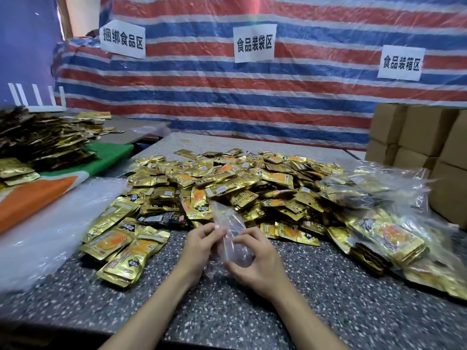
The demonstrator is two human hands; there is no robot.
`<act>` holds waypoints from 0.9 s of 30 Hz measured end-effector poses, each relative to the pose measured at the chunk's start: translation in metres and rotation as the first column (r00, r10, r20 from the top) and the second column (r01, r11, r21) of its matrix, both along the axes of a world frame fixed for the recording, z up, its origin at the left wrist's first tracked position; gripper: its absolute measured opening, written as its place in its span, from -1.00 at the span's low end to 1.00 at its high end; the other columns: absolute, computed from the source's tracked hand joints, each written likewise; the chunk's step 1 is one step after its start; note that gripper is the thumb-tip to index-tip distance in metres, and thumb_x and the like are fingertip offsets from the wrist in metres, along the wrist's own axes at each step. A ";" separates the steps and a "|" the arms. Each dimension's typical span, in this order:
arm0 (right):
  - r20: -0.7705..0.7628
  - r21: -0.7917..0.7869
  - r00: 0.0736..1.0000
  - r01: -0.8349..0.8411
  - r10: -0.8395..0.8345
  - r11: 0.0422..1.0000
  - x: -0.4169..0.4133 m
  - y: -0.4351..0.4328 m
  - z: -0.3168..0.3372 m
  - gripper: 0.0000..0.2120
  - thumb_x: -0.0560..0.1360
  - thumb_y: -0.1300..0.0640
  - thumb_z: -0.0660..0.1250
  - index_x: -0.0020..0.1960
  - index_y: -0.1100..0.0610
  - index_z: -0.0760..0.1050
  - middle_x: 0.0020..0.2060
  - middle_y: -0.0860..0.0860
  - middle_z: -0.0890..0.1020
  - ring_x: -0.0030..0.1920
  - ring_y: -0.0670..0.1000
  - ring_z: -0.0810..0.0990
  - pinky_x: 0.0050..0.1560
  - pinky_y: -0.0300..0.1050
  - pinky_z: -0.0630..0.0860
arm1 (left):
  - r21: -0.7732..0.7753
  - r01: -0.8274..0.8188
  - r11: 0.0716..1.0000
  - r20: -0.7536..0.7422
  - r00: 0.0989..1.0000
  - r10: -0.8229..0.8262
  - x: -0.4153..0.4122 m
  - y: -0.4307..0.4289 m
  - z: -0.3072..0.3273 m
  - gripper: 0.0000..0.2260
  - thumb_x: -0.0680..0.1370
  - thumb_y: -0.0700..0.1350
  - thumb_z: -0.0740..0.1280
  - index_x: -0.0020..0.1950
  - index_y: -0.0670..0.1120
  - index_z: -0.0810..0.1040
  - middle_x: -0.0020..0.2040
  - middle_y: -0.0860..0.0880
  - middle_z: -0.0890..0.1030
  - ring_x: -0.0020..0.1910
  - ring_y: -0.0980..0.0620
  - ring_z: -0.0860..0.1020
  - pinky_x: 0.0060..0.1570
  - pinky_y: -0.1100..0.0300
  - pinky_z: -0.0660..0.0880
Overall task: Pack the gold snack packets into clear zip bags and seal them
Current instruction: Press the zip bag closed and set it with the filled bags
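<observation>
An empty clear zip bag stands between my two hands above the speckled table. My left hand pinches its left edge with thumb and fingers. My right hand pinches its right side lower down. Behind the bag a wide heap of gold snack packets covers the middle of the table. A smaller bunch of gold packets lies to the left of my left hand. Filled clear bags of gold packets are piled at the right.
A sheet of clear plastic lies at the left over an orange and green cloth. More packets are heaped on the far left table. Cardboard boxes are stacked at the right. A striped tarp with paper signs hangs behind.
</observation>
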State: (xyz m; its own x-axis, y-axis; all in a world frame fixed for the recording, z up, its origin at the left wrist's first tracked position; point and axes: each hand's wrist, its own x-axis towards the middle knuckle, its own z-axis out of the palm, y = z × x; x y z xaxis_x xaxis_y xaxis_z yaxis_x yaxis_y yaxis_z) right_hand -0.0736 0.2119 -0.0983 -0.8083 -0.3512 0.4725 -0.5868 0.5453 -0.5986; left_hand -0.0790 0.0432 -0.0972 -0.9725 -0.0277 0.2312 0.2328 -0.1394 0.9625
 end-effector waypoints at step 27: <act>0.079 -0.725 0.977 0.192 -0.198 0.661 -0.009 0.005 0.002 -0.79 0.36 0.21 0.16 -0.44 0.07 0.31 -0.46 -0.03 0.44 -0.38 -0.09 0.40 -0.30 -0.31 0.41 | 0.049 -0.247 0.968 -0.246 0.936 0.252 0.011 0.003 0.004 -0.81 0.44 -0.17 0.33 -0.38 -0.14 0.47 -0.42 -0.11 0.47 -0.39 -0.03 0.41 -0.35 0.33 0.41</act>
